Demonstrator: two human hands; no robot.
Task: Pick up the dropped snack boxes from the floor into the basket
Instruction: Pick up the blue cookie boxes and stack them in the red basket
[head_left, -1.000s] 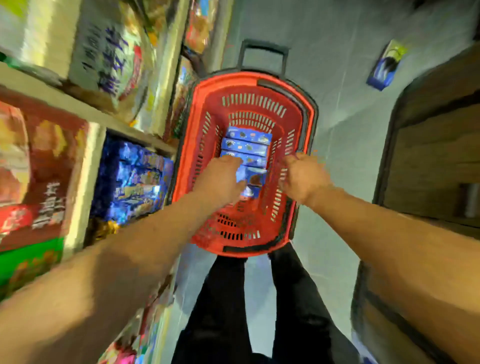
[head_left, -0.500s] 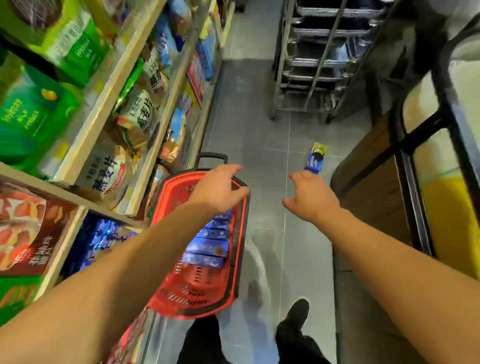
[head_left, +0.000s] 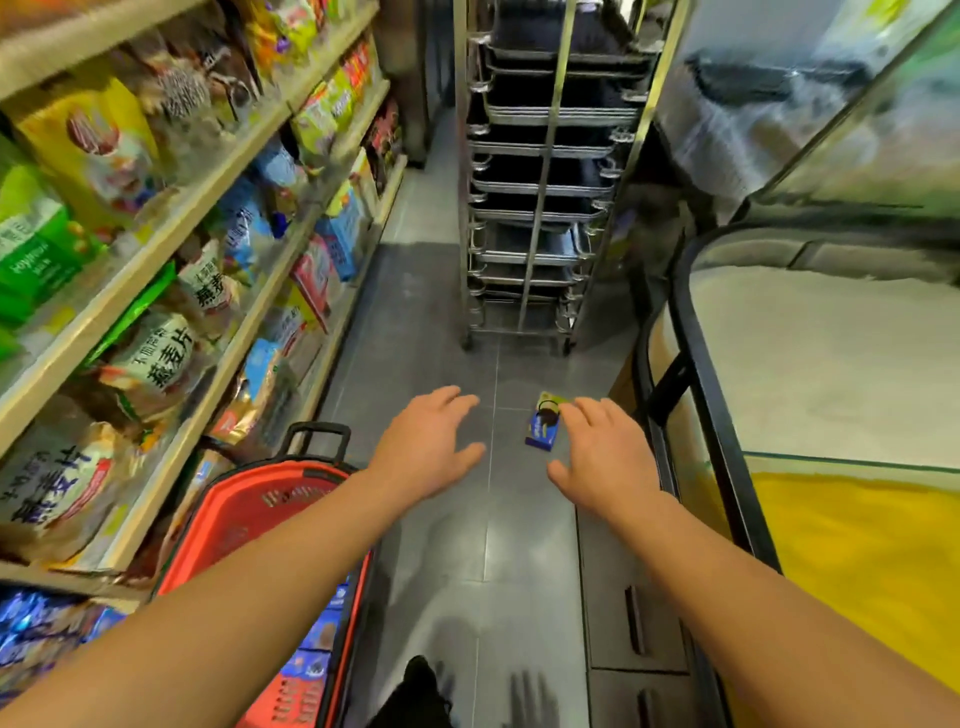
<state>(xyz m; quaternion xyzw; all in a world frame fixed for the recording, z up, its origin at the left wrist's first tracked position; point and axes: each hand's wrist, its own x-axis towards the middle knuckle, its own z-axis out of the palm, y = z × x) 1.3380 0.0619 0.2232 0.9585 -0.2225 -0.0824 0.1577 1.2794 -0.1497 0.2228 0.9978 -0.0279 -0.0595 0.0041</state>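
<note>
Both hands are in front of me with nothing in them, fingers spread and palms facing down toward the floor. I go from the left side. On the far left I see the store shelves (head_left: 171, 244), full of snack bags and packets. Below them, at the foot of the shelves, stands the red basket (head_left: 244, 525) with a black handle; my left forearm crosses over it. Inside the basket I can see some blue snack boxes (head_left: 318, 642), partly hidden by the arm. My left hand (head_left: 431, 447) floats above the grey floor (head_left: 447, 571), just right of the basket handle, relaxed and empty. Further right, one blue snack box (head_left: 543, 428) with a yellow-green end lies flat on the floor tiles. My right hand (head_left: 605, 457) is beside it in the picture, also wide and empty; its fingertips overlap the box's right edge, but I cannot tell if they touch it. Behind, a metal tray rack (head_left: 540, 171) stands at the aisle's end. On the far right is a glass counter (head_left: 810, 374) with a black frame.
</note>
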